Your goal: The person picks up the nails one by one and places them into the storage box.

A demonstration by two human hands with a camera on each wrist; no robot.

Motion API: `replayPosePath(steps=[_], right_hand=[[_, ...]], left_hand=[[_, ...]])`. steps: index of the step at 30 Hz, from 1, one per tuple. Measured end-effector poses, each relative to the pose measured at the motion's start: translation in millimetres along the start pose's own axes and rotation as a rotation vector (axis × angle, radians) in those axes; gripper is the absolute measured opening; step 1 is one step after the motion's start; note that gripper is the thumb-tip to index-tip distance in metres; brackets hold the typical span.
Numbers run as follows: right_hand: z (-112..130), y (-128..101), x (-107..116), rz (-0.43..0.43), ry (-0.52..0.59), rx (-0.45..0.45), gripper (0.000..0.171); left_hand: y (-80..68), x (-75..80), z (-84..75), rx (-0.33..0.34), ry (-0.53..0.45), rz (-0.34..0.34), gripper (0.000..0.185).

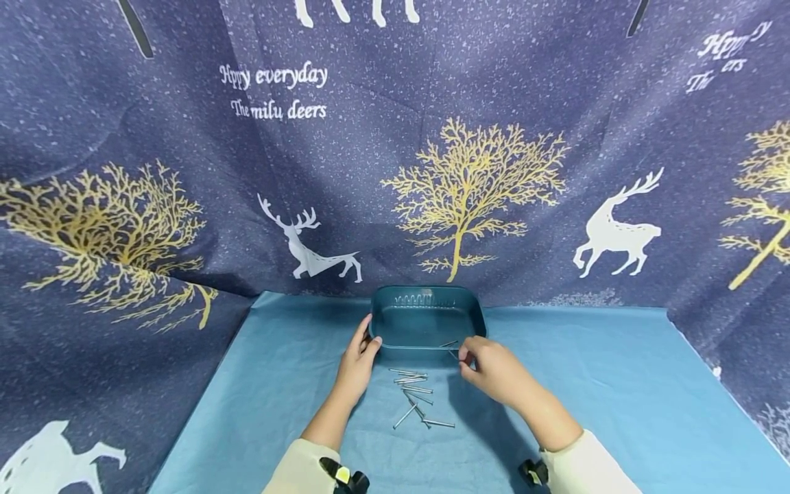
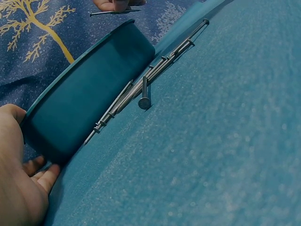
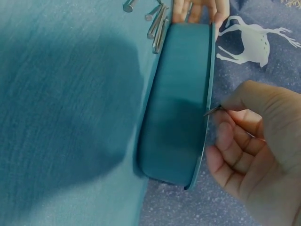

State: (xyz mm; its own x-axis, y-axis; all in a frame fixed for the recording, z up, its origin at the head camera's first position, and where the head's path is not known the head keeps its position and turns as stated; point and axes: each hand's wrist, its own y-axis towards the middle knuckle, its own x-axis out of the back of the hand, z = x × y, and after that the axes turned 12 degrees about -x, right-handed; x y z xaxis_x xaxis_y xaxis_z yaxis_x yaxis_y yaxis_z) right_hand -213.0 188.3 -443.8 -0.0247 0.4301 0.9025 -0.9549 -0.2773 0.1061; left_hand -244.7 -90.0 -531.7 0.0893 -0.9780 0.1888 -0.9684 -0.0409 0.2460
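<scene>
A teal rectangular tray (image 1: 426, 353) with raised walls stands on the blue cloth. My left hand (image 1: 356, 360) holds its front left corner, thumb at the front and fingers along the left side. Over the front right rim, my right hand (image 1: 490, 367) pinches a nail (image 2: 115, 12) between thumb and fingertips; in the right wrist view the nail's end overlaps the rim. A thin nail-like shape (image 1: 448, 344) shows just inside the front rim. In front of the tray lies a loose pile of several silver nails (image 1: 410, 379), heads pointing various ways.
Blue cloth (image 1: 278, 384) covers the table. Right behind the tray hangs a dark blue curtain (image 1: 524, 267) printed with deer and gold trees; it also runs down the left side.
</scene>
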Motion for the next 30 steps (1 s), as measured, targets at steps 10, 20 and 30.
replayPosePath(steps=[10, 20, 30], right_hand=[[0.2, 4.7, 0.0, -0.049, 0.013, -0.063, 0.011], [0.6, 10.4, 2.2, -0.122, 0.025, -0.091, 0.011], [-0.1, 17.0, 3.9, -0.214, 0.035, -0.113, 0.009]], left_hand=[[0.5, 1.1, -0.3, -0.004, -0.028, 0.003, 0.058], [-0.1, 0.4, -0.8, 0.007, -0.004, 0.009, 0.058], [0.4, 0.2, -1.0, 0.001, -0.004, 0.008, 0.058]])
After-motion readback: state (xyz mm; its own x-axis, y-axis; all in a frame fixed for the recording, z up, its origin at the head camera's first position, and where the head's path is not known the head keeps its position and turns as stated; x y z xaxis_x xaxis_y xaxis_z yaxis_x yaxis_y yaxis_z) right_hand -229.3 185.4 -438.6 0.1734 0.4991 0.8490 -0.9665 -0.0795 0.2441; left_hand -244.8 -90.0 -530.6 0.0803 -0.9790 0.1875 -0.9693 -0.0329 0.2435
